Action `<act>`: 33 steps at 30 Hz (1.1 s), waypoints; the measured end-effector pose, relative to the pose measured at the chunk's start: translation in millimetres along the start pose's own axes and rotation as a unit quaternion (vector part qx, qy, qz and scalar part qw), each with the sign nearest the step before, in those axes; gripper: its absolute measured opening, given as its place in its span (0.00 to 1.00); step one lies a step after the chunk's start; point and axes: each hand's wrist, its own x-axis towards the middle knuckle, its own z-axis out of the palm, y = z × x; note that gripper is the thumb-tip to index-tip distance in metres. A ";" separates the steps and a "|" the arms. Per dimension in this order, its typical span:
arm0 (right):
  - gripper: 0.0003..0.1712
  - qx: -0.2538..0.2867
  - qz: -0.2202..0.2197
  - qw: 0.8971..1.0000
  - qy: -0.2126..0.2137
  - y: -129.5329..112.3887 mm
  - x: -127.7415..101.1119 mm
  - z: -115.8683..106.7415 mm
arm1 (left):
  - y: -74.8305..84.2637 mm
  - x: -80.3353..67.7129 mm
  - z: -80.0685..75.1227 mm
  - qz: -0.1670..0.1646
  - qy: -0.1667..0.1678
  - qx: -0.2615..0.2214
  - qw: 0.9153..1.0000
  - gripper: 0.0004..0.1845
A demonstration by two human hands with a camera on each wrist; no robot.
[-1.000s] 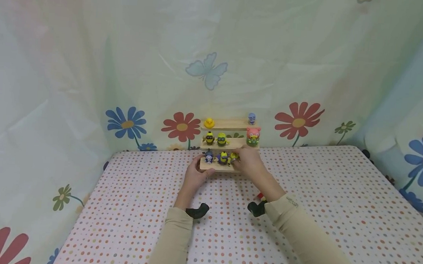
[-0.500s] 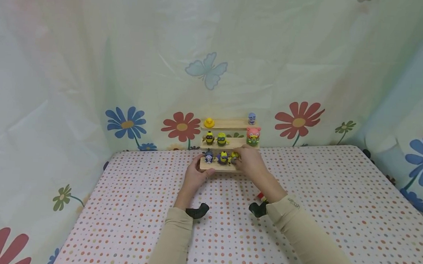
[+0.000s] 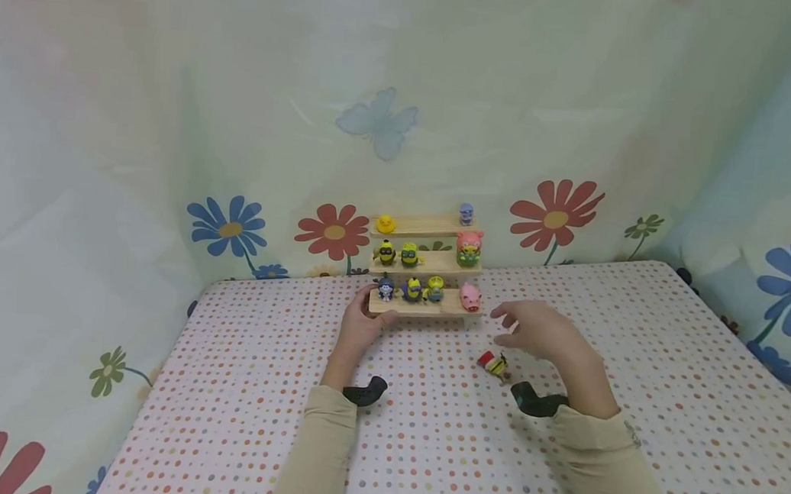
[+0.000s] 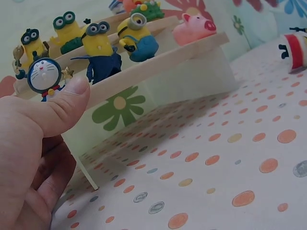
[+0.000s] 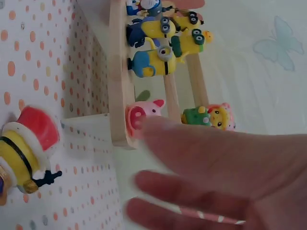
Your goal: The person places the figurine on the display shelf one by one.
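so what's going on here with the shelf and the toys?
A person sits at a dotted table facing a small three-tier wooden shelf lined with toy figures. The left hand grips the shelf's bottom-left end, thumb beside a Doraemon figure. The right hand hovers empty and relaxed to the right of the shelf, above a minion figure in a red hat lying on the table. A pink pig stands at the bottom tier's right end.

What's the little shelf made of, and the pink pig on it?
The shelf looks like pale, unpainted wood with a matte finish: a faint grain and light tan boards show. The pink pig seems to be smooth moulded plastic or vinyl, given its even colour and soft sheen, though which one is hard to tell.
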 end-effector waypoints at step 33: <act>0.23 0.271 -0.103 0.957 0.021 10.3 15.5 20.4 | -4.4 0.5 2.3 0.007 0.028 -0.002 1.000 0.45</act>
